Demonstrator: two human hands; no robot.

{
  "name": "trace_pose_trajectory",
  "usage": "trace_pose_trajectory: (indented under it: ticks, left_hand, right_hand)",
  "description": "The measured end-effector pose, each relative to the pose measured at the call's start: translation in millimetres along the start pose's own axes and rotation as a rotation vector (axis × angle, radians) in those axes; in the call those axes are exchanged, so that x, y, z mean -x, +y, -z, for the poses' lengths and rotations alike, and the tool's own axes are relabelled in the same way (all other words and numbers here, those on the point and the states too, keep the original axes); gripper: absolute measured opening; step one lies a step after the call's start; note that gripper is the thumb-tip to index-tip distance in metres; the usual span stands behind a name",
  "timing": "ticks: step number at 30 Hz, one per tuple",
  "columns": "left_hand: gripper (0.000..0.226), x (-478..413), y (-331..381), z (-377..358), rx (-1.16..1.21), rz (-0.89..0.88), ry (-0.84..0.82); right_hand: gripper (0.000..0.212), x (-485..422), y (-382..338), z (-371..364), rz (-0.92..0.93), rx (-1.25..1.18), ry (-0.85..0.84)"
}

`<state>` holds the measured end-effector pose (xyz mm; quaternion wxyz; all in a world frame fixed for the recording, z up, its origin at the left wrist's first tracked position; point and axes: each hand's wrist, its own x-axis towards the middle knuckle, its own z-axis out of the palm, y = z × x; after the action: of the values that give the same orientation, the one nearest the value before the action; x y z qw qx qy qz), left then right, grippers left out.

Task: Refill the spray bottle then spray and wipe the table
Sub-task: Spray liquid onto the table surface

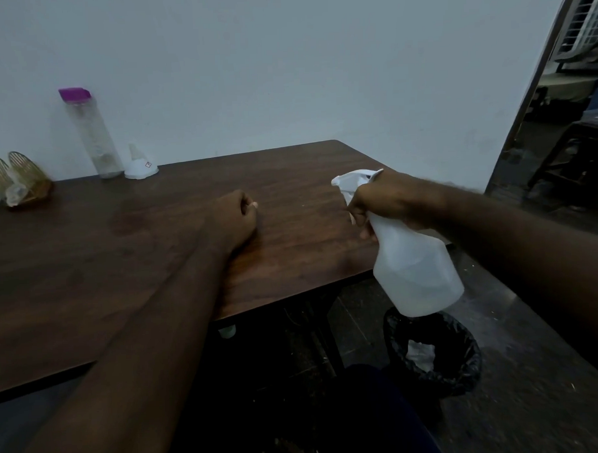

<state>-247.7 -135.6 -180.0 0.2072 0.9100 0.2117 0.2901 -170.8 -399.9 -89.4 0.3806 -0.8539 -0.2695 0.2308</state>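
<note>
Black plastic lines a bin (434, 353) on the floor, with something pale inside, directly below the grip. Above it a person's right hand (381, 203) clasps the neck of a white spray bottle (417, 266), fingers curled under the trigger. The bottle hangs tilted off the right edge of the table (122, 249), nozzle aimed left across the top. Left of the grip, the left hand (234, 216) rests on the dark wood-grain surface as a closed fist with nothing visible in it. Beyond and far left of the grip, against a pale wall, stand a tall clear bottle with a purple cap (91, 132), a white funnel (140, 164) mouth-down just beside it, and a gold wire holder (18, 180). Right of the grip, a doorway (575, 115) opens on a dim room whose contents are hard to make out.
</note>
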Motion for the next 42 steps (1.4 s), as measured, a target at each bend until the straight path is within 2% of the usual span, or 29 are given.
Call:
trace_pose_trajectory:
  ticks: [2,5,6,9,10,12,16,21,28,31,34,35,39,40,42]
  left_hand:
    - [0.019,-1,-1,0,-0.002,-0.006,0.003]
    - [0.018,-2,-2,-1,0.008,-0.007,-0.001]
    - [0.018,-3,-2,-1,0.011,-0.005,-0.005]
    - [0.018,-2,-2,-1,0.005,-0.008,-0.001]
    - [0.018,-2,-2,-1,0.008,-0.008,-0.003]
    - [0.018,-2,-2,0,0.013,-0.003,-0.018]
    - [0.016,-3,-2,-2,0.022,0.005,-0.027]
    - [0.018,-4,-3,-1,0.02,0.002,-0.02]
    - [0.016,-4,-6,-5,0.044,0.005,-0.023]
    - [0.013,-5,-7,-5,0.049,0.013,-0.032]
    - [0.01,-5,-9,-5,0.052,0.002,-0.001]
    - [0.01,-5,-9,-5,0.054,-0.002,0.005]
    - [0.01,-4,-9,-5,0.051,-0.011,-0.002]
    - [0.01,-5,-8,-5,0.055,-0.01,-0.003]
    - [0.011,-4,-8,-5,0.058,-0.006,-0.008]
  right_hand:
    - [0.065,0,0,-2,0.006,0.022,0.038]
    - [0.04,3,1,-3,0.021,0.078,0.133]
    - [0.038,4,1,-3,0.021,0.072,0.134]
    - [0.061,3,3,-1,-0.003,0.055,0.076]
    - [0.061,3,4,-1,-0.021,0.056,0.044]
    - [0.054,3,4,-1,-0.046,0.06,0.032]
    - [0.031,5,2,-6,-0.012,0.055,0.169]
    - [0.062,5,4,-5,-0.027,0.044,0.121]
    - [0.055,11,0,-8,0.03,0.137,0.16]
    - [0.04,16,-2,-9,-0.003,0.172,0.114]
    - [0.034,18,0,-12,0.041,0.196,0.108]
    - [0.033,17,0,-13,0.055,0.196,0.129]
    - [0.069,13,0,-10,0.058,0.221,0.131]
    - [0.068,12,1,-10,0.029,0.197,0.123]
    - [0.049,13,1,-12,-0.008,0.16,0.103]
